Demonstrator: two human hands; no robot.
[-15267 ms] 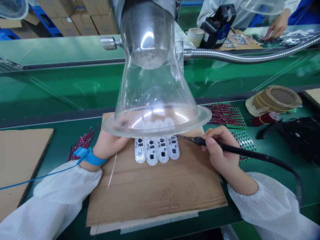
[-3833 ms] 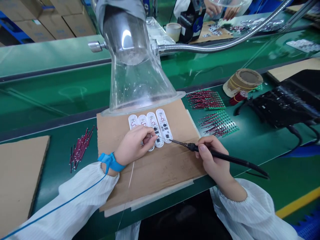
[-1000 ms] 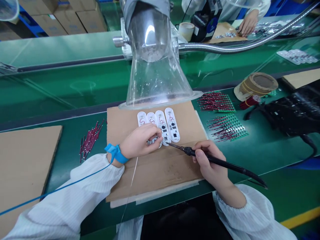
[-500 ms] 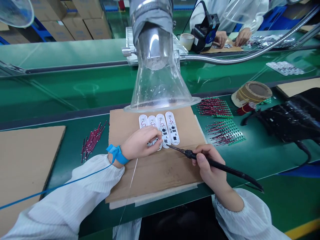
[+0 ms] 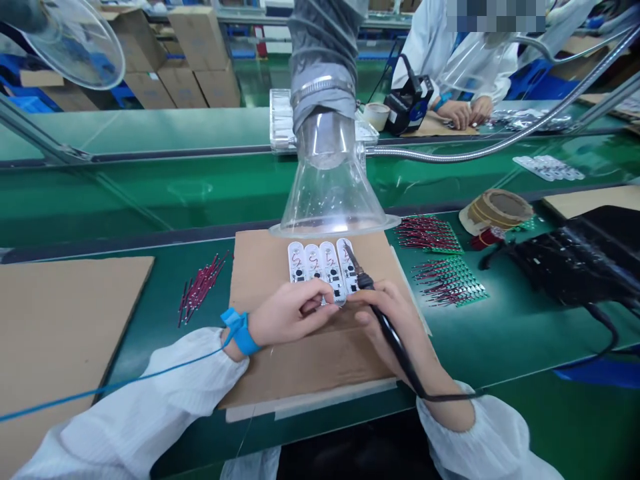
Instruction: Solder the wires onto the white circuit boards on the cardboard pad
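Clamped round the soldering iron (image 5: 391,335), our right hand (image 5: 410,327) now tilts it upward; our left hand (image 5: 295,310) pinches, contents unclear, by four boards (image 5: 331,272) on cardboard (image 5: 280,373), all red-wired; remaining joints we cannot judge.

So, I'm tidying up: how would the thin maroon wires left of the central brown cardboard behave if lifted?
The thin maroon wires would probably feel light, being so slender. Some might scatter, since no band shows. They lie fairly straight, suggesting slight stiffness.
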